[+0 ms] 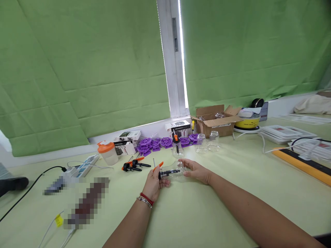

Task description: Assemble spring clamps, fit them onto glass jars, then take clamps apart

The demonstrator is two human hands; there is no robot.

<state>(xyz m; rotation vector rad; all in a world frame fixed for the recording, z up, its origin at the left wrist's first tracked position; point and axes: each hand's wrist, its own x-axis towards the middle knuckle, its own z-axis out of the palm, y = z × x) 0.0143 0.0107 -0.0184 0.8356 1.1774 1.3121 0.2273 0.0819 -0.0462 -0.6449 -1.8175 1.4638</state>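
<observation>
Near the middle of the table, a clear bottle (177,172) lies on its side between my two hands, with a black stem inside it. My left hand (153,183) is closed around its black top, from which an orange lever (158,166) and a thin metal rod stick out. My right hand (198,171) grips the clear rounded bottom end. Just beyond stands another clear bottle (178,151) with a black-and-orange top. To the left lie loose black tops with orange levers (136,164). Clear empty bottles (214,139) are at the back right.
Purple plastic wheel-shaped parts (146,143) line the back beside small printed boxes (126,147). A cardboard box (217,122) sits at the back right. An orange-lidded cup (108,153) and a power strip (89,165) are left. An orange-and-black bar (305,167) lies right.
</observation>
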